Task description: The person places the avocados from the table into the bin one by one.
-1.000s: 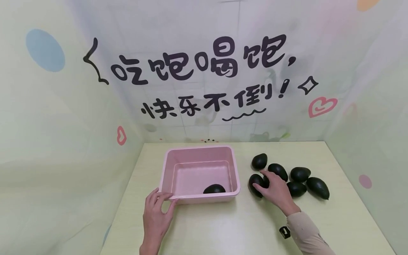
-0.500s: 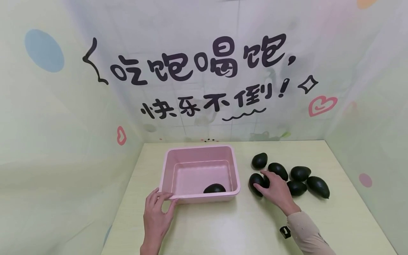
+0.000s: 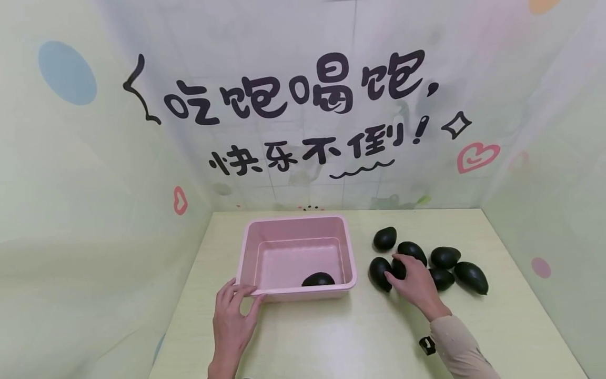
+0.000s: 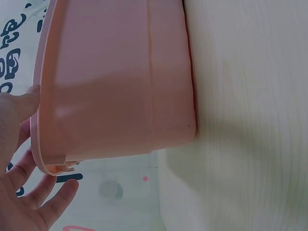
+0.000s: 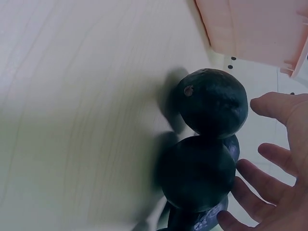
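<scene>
- Along the far edge of the pale table (image 3: pixel 312 337), left of its middle: one pink basin (image 3: pixel 303 230), standing upright
- Basin interior, near right corner: one dark avocado (image 3: pixel 318 279), lower part hidden by the near wall
- Left hand (image 3: pixel 235 318): at the basin's near left corner, thumb on the outside, gripping the rim; in the left wrist view the outer fingers are spread clear of it
- Right half of the table: seven avocados outside the basin, grouped between the basin and the table's right edge
- Right hand (image 3: pixel 417 284): reaching over the group from the near side, thumb and fingers well parted and slightly bent, nothing gripped; the right wrist view shows a gap at the thumb; whether the other fingertips touch fruit cannot be told
- Nearest that hand: left avocado (image 3: pixel 379 274) beside the thumb, and a partly covered avocado (image 3: pixel 399 269) between thumb and fingers
- Toward the table's far right corner: upper right avocado (image 3: pixel 445 257) and rightmost avocado (image 3: pixel 471 278)
- Right forearm: beige sleeve (image 3: pixel 458 342), small black object (image 3: pixel 427 345) beside the cuff
- Beyond the far edge: printed backdrop (image 3: pixel 293 31) with black lettering
</scene>
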{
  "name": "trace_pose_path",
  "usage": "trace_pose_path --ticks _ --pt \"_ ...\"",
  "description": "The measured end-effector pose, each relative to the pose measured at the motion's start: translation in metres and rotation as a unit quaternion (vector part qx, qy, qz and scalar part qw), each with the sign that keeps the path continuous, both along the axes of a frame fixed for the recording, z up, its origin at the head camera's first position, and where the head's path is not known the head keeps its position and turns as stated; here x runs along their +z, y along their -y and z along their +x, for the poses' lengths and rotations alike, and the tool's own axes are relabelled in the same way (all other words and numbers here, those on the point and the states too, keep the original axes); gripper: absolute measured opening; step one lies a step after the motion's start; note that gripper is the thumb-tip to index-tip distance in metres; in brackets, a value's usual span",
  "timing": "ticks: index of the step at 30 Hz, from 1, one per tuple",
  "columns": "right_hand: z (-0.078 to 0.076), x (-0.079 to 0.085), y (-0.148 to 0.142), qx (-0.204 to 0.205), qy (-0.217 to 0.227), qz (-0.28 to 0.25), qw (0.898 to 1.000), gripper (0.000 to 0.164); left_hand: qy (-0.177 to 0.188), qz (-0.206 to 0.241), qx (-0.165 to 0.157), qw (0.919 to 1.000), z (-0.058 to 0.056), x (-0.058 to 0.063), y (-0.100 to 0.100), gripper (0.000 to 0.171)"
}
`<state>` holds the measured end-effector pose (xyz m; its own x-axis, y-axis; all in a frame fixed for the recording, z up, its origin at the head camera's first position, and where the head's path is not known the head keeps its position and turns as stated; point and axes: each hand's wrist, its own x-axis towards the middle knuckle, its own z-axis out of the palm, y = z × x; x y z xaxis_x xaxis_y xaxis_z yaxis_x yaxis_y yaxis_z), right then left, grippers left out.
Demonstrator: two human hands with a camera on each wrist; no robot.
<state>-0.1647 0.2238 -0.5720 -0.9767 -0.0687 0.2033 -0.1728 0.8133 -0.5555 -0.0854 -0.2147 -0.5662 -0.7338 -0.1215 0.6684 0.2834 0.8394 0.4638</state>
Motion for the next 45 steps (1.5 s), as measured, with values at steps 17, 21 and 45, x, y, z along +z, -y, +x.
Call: trace_pose_path --ticks 17,21,45 --pt "0.003 -0.004 -0.009 -0.02 0.021 -0.017 0.999 0.053 0.005 0.004 0.002 1.0 0.0 0.002 -0.001 0.033" --pt "0.002 -0.009 -0.013 -0.024 0.029 -0.024 0.999 0.054 0.003 0.003 0.002 1.0 -0.001 0.002 0.0 0.033" --pt "0.006 -0.016 -0.018 -0.032 0.094 -0.003 0.995 0.073 -0.003 0.01 -0.004 0.9999 -0.001 0.002 0.0 0.033"
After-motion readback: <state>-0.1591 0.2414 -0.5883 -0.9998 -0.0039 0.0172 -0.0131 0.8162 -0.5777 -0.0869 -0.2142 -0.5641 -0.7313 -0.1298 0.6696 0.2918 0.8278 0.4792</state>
